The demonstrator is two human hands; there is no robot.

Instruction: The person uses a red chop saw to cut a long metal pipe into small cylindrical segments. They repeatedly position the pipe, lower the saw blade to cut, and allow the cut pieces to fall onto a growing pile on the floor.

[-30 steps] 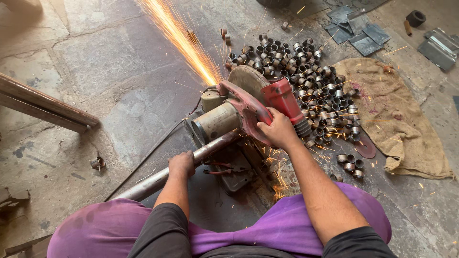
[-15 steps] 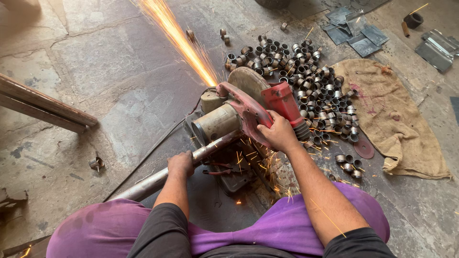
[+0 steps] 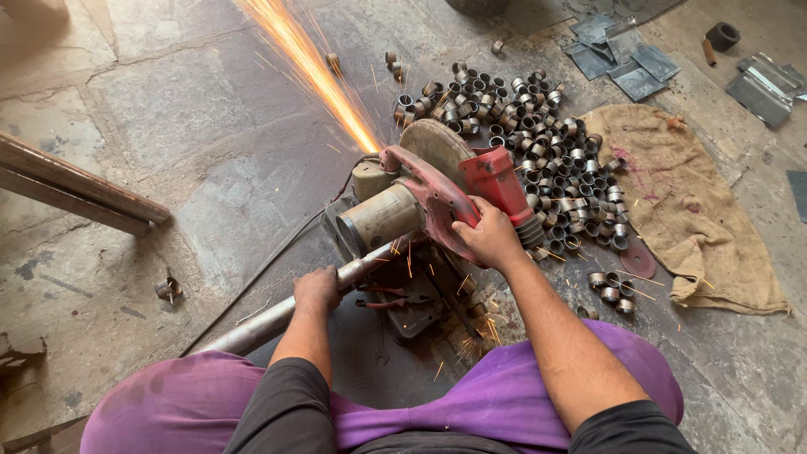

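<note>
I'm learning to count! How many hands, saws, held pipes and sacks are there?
Hands: 2 (left hand, right hand)
Saw: 1
Pipe: 1
Sack: 1
Total: 5

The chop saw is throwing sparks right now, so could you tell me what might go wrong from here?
Both hands are bare: the right hand grips the chop saw, so sparks could burn skin. The left hand steadies the metal pipe alone; it might slip. Sparks also land near the purple trousers.

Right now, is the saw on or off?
On: sparks spray from the saw, which the right hand holds on the pipe.
</note>
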